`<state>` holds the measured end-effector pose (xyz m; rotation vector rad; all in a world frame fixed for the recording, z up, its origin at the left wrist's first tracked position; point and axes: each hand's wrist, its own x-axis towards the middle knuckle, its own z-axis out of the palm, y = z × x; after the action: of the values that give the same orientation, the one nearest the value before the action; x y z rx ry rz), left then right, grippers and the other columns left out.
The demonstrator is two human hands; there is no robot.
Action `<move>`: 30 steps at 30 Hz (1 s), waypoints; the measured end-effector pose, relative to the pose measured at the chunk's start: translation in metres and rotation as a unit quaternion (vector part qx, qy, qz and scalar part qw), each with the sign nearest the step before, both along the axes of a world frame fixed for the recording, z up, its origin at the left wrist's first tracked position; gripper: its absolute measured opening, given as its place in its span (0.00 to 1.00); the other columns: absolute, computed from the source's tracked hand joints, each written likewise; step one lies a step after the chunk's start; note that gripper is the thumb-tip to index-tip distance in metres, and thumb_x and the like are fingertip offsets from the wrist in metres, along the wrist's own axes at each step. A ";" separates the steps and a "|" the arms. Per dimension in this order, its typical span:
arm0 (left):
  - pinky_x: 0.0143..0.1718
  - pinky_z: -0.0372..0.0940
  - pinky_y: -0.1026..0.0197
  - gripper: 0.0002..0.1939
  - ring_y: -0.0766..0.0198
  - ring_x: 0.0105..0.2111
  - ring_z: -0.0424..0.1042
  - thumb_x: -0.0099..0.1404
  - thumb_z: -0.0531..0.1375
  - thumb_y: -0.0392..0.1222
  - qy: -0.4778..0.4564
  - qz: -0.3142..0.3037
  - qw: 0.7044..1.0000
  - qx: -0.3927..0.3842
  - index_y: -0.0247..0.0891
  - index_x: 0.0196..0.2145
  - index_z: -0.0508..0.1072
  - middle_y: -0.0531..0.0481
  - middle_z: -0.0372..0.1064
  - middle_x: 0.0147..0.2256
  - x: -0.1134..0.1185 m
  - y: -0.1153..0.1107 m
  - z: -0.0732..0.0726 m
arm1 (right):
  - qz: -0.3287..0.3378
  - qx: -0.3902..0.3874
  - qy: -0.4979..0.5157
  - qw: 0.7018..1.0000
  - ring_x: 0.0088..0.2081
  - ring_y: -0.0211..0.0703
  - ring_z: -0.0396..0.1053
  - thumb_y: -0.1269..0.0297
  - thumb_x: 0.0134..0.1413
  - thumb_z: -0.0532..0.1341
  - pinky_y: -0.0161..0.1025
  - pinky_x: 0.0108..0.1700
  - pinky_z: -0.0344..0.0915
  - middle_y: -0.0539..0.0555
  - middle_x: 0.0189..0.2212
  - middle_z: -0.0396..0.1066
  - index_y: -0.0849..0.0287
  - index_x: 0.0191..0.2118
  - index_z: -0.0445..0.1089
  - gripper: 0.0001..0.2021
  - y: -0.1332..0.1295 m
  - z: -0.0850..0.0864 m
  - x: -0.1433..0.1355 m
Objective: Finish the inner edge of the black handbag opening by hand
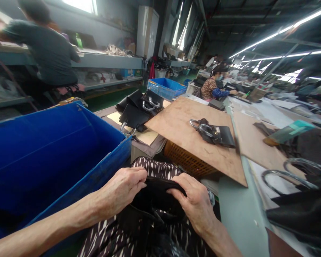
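With black bag [159, 185] above patterned lap [104, 235] and its rim clamped in the fingers of left hand [119, 192] and right hand [198, 196], may crease or slip from uneven pulling.

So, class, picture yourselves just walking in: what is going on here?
Seated, the person has the left hand and right hand gripping the upper edge of a black bag over their lap. A second bag lies on a brown board ahead; a blue bin stands to the left.
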<state>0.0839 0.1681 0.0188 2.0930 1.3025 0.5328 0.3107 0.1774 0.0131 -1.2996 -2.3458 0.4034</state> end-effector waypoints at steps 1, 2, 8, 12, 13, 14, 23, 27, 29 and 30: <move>0.28 0.52 0.68 0.08 0.70 0.26 0.58 0.62 0.50 0.34 0.004 0.002 1.000 -0.002 0.36 0.25 0.61 0.56 0.60 0.27 0.000 0.001 0.000 | 0.000 -0.007 0.008 1.000 0.33 0.42 0.63 0.70 0.51 0.60 0.38 0.36 0.59 0.49 0.29 0.65 0.57 0.33 0.66 0.02 0.001 0.000 0.000; 0.28 0.51 0.68 0.08 0.70 0.26 0.58 0.62 0.51 0.34 0.008 0.004 1.000 -0.003 0.36 0.24 0.60 0.56 0.60 0.27 0.000 0.001 0.000 | 0.000 -0.012 0.016 1.000 0.32 0.42 0.63 0.69 0.52 0.60 0.38 0.36 0.59 0.49 0.29 0.65 0.57 0.33 0.67 0.01 0.001 0.000 0.000; 0.27 0.50 0.68 0.09 0.71 0.25 0.57 0.60 0.51 0.34 0.002 0.020 1.000 0.004 0.36 0.22 0.59 0.56 0.59 0.25 0.001 0.003 0.001 | -0.009 -0.045 0.073 0.996 0.32 0.39 0.65 0.67 0.54 0.58 0.34 0.35 0.59 0.48 0.28 0.66 0.56 0.31 0.68 0.03 0.002 0.003 -0.002; 0.26 0.49 0.68 0.08 0.71 0.24 0.55 0.57 0.53 0.33 0.001 0.047 0.999 -0.006 0.36 0.21 0.58 0.57 0.58 0.23 0.004 0.004 0.002 | -0.029 -0.077 0.105 0.991 0.32 0.39 0.64 0.68 0.53 0.57 0.34 0.35 0.59 0.48 0.27 0.66 0.57 0.28 0.68 0.05 0.003 0.005 -0.004; 0.26 0.49 0.68 0.08 0.71 0.23 0.55 0.56 0.53 0.33 0.004 0.056 0.998 -0.011 0.36 0.21 0.58 0.57 0.58 0.22 0.005 0.005 0.002 | -0.035 -0.082 0.107 0.990 0.31 0.39 0.64 0.67 0.53 0.57 0.34 0.35 0.59 0.48 0.27 0.66 0.57 0.27 0.67 0.06 0.003 0.005 -0.004; 0.26 0.48 0.68 0.08 0.71 0.23 0.55 0.55 0.54 0.34 0.008 0.064 0.998 -0.015 0.36 0.21 0.58 0.57 0.57 0.21 0.006 0.006 0.002 | -0.042 -0.085 0.109 0.989 0.31 0.39 0.64 0.67 0.53 0.57 0.34 0.35 0.59 0.48 0.26 0.66 0.57 0.27 0.67 0.06 0.004 0.006 -0.005; 0.26 0.48 0.68 0.07 0.70 0.23 0.56 0.53 0.56 0.35 0.023 0.105 0.994 -0.033 0.36 0.20 0.60 0.57 0.58 0.21 0.010 0.008 -0.001 | -0.050 -0.107 0.100 0.988 0.31 0.39 0.64 0.67 0.52 0.58 0.34 0.35 0.58 0.48 0.26 0.65 0.57 0.26 0.67 0.06 0.007 0.008 -0.004; 0.25 0.48 0.68 0.08 0.70 0.24 0.56 0.53 0.56 0.36 0.022 0.106 0.993 -0.041 0.36 0.20 0.60 0.57 0.57 0.21 0.010 0.008 0.000 | -0.054 -0.108 0.073 0.990 0.34 0.41 0.64 0.65 0.51 0.59 0.36 0.38 0.58 0.48 0.29 0.67 0.57 0.27 0.68 0.04 0.009 0.010 -0.004; 0.26 0.48 0.67 0.08 0.69 0.24 0.56 0.53 0.56 0.37 0.018 0.097 0.995 -0.034 0.36 0.20 0.60 0.57 0.57 0.21 0.009 0.009 -0.002 | -0.047 -0.124 0.082 0.988 0.36 0.42 0.65 0.64 0.52 0.58 0.37 0.40 0.58 0.49 0.31 0.68 0.56 0.30 0.69 0.04 0.010 0.011 -0.002; 0.26 0.48 0.67 0.08 0.69 0.24 0.56 0.53 0.56 0.37 0.016 0.094 0.995 -0.032 0.36 0.21 0.60 0.57 0.57 0.21 0.009 0.009 -0.002 | -0.043 -0.138 0.096 0.985 0.37 0.42 0.65 0.63 0.52 0.58 0.37 0.40 0.58 0.49 0.32 0.68 0.56 0.31 0.70 0.05 0.011 0.011 -0.001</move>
<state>0.0930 0.1775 0.0164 1.9451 1.5252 0.5303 0.3094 0.1882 0.0246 -1.4091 -2.1195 0.8122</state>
